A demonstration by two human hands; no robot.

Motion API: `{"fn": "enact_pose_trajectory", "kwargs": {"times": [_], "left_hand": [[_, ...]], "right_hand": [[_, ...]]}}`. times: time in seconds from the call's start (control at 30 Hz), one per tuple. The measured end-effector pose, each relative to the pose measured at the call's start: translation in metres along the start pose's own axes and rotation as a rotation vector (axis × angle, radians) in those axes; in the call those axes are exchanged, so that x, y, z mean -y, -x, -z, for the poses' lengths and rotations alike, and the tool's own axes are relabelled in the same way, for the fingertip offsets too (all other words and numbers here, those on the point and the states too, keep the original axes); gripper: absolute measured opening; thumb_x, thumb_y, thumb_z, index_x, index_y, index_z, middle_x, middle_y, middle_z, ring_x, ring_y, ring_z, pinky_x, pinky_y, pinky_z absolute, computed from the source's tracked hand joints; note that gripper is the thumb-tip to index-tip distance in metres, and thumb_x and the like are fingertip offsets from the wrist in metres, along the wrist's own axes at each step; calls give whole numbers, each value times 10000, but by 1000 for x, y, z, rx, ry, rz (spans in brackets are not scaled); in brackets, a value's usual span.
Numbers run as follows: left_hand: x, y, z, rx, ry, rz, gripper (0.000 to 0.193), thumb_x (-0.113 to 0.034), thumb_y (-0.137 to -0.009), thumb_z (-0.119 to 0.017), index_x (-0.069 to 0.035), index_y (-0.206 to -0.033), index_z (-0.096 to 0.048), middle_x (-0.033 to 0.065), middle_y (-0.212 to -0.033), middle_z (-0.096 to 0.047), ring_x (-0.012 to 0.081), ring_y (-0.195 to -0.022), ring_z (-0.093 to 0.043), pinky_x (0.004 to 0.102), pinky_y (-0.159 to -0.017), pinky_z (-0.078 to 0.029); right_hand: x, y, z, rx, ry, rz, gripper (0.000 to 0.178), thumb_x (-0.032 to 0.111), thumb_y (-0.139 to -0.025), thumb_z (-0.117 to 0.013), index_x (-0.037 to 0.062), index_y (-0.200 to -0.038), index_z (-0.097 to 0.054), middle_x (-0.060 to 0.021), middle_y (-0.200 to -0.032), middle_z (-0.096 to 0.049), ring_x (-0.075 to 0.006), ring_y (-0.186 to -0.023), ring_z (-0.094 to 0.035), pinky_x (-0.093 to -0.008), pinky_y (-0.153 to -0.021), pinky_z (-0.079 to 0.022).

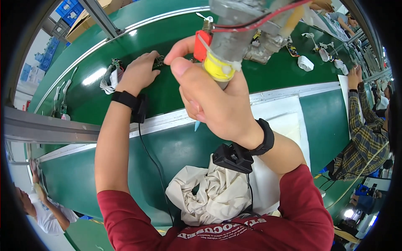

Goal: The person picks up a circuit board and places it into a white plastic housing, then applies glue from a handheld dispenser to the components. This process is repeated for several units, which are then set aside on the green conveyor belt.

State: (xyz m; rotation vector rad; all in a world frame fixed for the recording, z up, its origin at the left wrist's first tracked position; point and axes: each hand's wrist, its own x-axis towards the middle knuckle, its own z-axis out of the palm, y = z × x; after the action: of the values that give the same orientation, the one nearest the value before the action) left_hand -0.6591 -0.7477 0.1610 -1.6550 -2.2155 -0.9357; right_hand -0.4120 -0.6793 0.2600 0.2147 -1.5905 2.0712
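Note:
My right hand [217, 100] is closed round the lower end of a hanging grey tool [228, 46] with a yellow band and a red lever-like part, its thumb lying along the side. Red and black wires run across the tool's upper part. A pale blue tip [197, 125] shows just below this hand; what it belongs to is hidden. Over the green belt, my left hand [141, 72] reaches forward, with a small circuit board [158, 62] between its thumb and fingers. Left of it lies a bundle of white wires and a board [111, 79].
A metal rail [167, 119] crosses in front of the belt [176, 94]. Crumpled cream cloth [209, 192] lies close to me, beside white sheeting [293, 125]. More wired boards [63, 98] sit at far left. A co-worker in a plaid shirt [364, 121] works at right.

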Motion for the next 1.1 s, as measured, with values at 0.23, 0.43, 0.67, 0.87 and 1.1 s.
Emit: {"fn": "enact_pose_trajectory", "kwargs": {"times": [0.23, 0.43, 0.67, 0.87, 1.1], "left_hand": [[-29, 20, 27, 86, -184, 212, 408, -171, -798, -594, -24, -1154, -461, 168, -807, -594, 338, -725, -603, 395, -643, -479], [-80, 59, 73, 351, 699, 686, 382, -271, -885, -571, -40, -1165, -455, 55, -857, -548, 123, -671, -522, 306, -594, -436], [-94, 112, 63, 449, 1201, 832, 354, -157, -880, -588, -22, -1176, -447, 70, -973, -568, 108, -877, -569, 264, -687, -472], [-125, 122, 43, 550, 1259, 820, 363, -39, -861, -578, 6, -1191, -433, 101, -1056, -580, 139, -1004, -572, 247, -816, -475], [-133, 142, 21, 514, 1393, 537, 413, 47, -866, -505, 14, -1261, -388, 101, -1113, -579, 133, -1009, -570, 261, -868, -461]], "right_hand": [[-4, -5, -11, -37, -15, 4, 144, 148, -899, -527, 15, -953, -519, 30, -599, -456, -22, -499, -388, -199, -451, -311], [-3, -5, -13, -75, -71, -14, 103, 110, -874, -575, 16, -911, -555, 10, -734, -565, -31, -670, -498, -207, -569, -403], [-4, -6, -15, -67, -50, -33, 97, 113, -871, -580, 24, -903, -558, 34, -678, -534, -16, -598, -463, -198, -510, -367], [-13, -10, -19, -73, -33, 6, 94, 111, -866, -588, 28, -900, -558, 48, -667, -513, -5, -568, -430, -197, -483, -337], [-28, -10, -27, -57, 70, 72, 170, 184, -910, -502, 16, -914, -479, 34, -474, -362, -39, -342, -296, -215, -336, -228]]}}
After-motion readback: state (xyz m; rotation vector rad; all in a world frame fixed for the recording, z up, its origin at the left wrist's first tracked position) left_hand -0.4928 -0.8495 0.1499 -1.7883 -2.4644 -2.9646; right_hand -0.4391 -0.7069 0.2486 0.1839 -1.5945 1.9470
